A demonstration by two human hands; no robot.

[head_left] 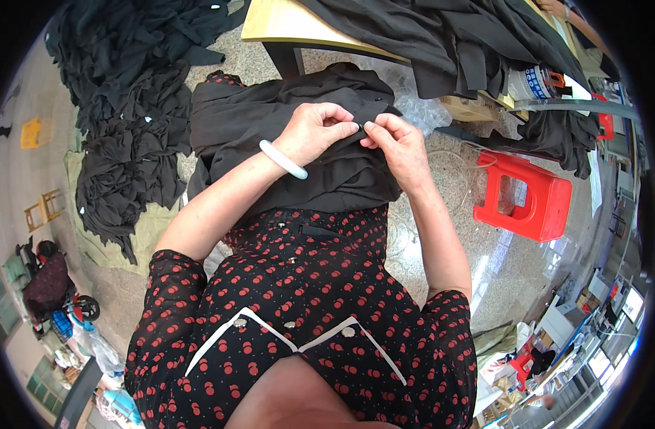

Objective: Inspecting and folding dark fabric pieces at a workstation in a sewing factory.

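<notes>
A black garment [245,111] lies bunched across my lap, its folds spreading past both sides. My left hand [312,136], with a pale bangle [283,159] at the wrist, pinches the cloth near the garment's upper right part. Close beside it, my right hand [402,149] has thumb and forefinger pressed together on the same spot. The fingertips of both hands almost meet around a tiny dark bit of the garment; whether it is a button or a fold I cannot tell.
Heaps of black garments [127,136] lie at the left, partly on a green cloth [102,247]. Ahead is a wooden table [288,25] with more black cloth [413,36]. A red plastic stool [549,207] lies on its side at right, near clear plastic [420,107] and a white tub [528,84].
</notes>
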